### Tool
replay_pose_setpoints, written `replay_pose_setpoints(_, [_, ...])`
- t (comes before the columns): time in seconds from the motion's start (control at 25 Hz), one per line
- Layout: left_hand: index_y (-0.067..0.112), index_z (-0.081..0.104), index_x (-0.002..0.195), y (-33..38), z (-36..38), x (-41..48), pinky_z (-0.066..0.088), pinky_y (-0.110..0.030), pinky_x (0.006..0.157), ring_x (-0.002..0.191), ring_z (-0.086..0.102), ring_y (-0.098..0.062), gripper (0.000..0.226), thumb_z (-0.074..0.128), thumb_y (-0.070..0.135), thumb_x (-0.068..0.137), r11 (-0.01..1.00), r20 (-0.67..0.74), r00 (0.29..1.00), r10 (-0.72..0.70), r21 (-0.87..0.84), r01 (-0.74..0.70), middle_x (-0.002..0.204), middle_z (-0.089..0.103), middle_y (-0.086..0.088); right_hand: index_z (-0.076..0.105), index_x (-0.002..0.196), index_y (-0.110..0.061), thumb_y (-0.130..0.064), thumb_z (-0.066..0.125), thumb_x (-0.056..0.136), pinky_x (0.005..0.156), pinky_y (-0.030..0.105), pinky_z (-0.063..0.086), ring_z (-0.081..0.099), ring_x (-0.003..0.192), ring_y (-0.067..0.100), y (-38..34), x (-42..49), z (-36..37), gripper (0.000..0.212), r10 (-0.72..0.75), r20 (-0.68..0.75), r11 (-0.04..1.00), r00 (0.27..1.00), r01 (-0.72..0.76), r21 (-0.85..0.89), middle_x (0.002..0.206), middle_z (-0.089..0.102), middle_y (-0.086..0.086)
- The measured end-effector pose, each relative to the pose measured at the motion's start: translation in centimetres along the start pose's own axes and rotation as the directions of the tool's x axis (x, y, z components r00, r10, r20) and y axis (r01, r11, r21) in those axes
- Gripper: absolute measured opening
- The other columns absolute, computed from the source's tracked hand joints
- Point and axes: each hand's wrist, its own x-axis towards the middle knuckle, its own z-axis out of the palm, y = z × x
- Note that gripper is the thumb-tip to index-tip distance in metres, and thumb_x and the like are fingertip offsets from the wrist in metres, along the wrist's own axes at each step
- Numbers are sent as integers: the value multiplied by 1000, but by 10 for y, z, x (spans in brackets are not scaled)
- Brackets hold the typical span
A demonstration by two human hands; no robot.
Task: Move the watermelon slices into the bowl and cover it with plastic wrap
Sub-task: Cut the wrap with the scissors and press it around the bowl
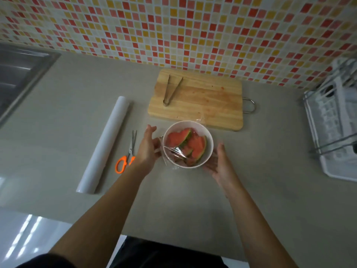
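A white bowl (209, 141) stands on the counter in front of the cutting board. Watermelon slices (195, 145) lie inside it, red flesh up. A sheet of clear plastic wrap (176, 151) lies crumpled over the bowl's near-left part and hangs past the rim. My left hand (147, 147) is at the bowl's left side, fingers spread, close to the wrap's edge. At the bowl's lower right my right hand (218, 163) is held palm-up with open fingers. Neither hand clearly grips anything.
A wooden cutting board (202, 101) with metal tongs (171, 89) lies behind the bowl. A roll of plastic wrap (104, 144) and orange-handled scissors (126, 153) lie to the left. A sink (17, 74) is far left, a dish rack (334, 120) far right.
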Motion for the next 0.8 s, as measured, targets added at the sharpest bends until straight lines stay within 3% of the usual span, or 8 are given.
replay_pose_setpoints(0.12, [14,46,127,15,3,25,45,-23,54,47,55,-12,57,21,56,98,994,90,994,-56,101,46,55,56,0,58,104,-16,-54,26,92,64,15,50,63,80,10,29,-30,5,52,126,4,984,992,-126,128,85,66,3])
replay_pose_setpoints(0.24, [10,58,109,25,5,40,46,-18,49,52,58,-11,62,22,59,97,978,167,977,-133,179,103,70,61,-3,58,109,-5,-56,22,93,80,26,51,59,88,18,32,-33,5,64,184,-111,982,977,-176,73,95,61,12])
replay_pose_setpoints(0.32, [15,68,84,23,0,44,45,-19,51,55,57,-12,62,28,62,94,939,195,976,-97,343,25,65,63,1,63,105,-4,-59,24,91,93,40,47,61,97,25,21,-19,0,69,33,-220,987,975,-66,-145,101,65,15])
replay_pose_setpoints(0.4, [12,67,68,19,0,45,43,-20,55,57,53,-17,60,41,63,87,876,224,974,-34,476,-79,61,59,-1,64,76,-11,-69,28,80,75,36,46,60,77,21,1,-2,-5,68,-129,-263,951,956,45,-305,77,65,7])
replay_pose_setpoints(0.44, [6,67,73,19,0,44,42,-24,60,62,52,-19,63,46,64,83,851,231,973,-4,512,-117,65,58,-5,56,62,-15,-74,30,72,67,33,41,54,67,18,-10,7,-6,66,-146,-251,943,957,57,-328,65,58,2])
replay_pose_setpoints(0.52, [-1,64,85,20,1,41,40,-30,65,69,50,-20,66,49,63,80,851,231,973,25,506,-142,74,54,-11,46,57,-22,-81,32,62,69,33,36,49,67,19,-29,30,-5,61,-120,-180,939,976,53,-339,65,51,0])
replay_pose_setpoints(0.64, [10,57,77,22,1,35,37,-30,62,68,44,-21,42,50,48,92,911,264,964,-25,403,-86,71,48,-11,60,67,-22,-78,43,64,78,35,42,57,79,21,-40,52,-2,58,-59,-77,941,995,30,-337,79,63,2])
replay_pose_setpoints(0.8, [13,50,71,22,-1,31,41,-30,61,59,51,-17,32,48,29,99,952,186,982,-17,303,-41,63,54,-4,68,69,-17,-38,56,88,63,27,47,62,60,11,-37,63,1,31,-110,-92,985,990,96,-145,61,68,-5])
